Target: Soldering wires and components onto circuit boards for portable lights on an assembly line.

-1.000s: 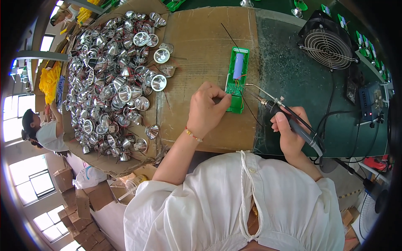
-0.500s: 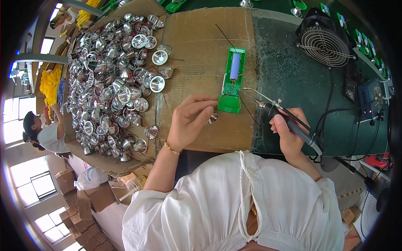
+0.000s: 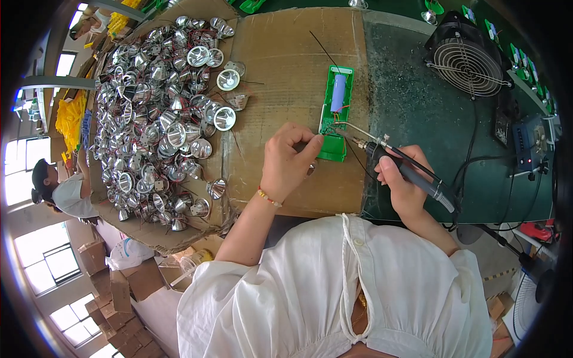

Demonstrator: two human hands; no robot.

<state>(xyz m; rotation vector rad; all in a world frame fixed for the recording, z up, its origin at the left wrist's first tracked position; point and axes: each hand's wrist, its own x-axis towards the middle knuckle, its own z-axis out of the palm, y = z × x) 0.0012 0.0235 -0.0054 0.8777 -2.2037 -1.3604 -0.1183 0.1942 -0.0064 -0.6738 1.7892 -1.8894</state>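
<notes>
My right hand (image 3: 406, 185) grips a soldering iron (image 3: 421, 180) with a dark handle and a thin metal feed tube (image 3: 357, 127) alongside. Its tip reaches the small circuit board (image 3: 329, 127) in a long green plastic housing (image 3: 334, 150). A light purple cylindrical battery (image 3: 339, 92) lies in the housing's upper part, with short red wires below it. My left hand (image 3: 287, 160) has thumb and fingers pinched together at the board's left edge; what they hold is too small to make out. A shiny reflector cup (image 3: 311, 169) is mostly hidden behind this hand.
A cardboard box (image 3: 170, 238) heaped with silver reflector cups (image 3: 155, 119) stands at left. Cardboard (image 3: 280, 71) covers the middle of the green table (image 3: 412, 119). A caged fan (image 3: 468, 65) and a blue control unit (image 3: 530, 143) stand at right. A person (image 3: 68, 191) works far left.
My left hand has moved right and up, bringing its pinched fingertips to the board and covering most of the reflector cup. The iron has shifted slightly left; the housing has moved slightly right.
</notes>
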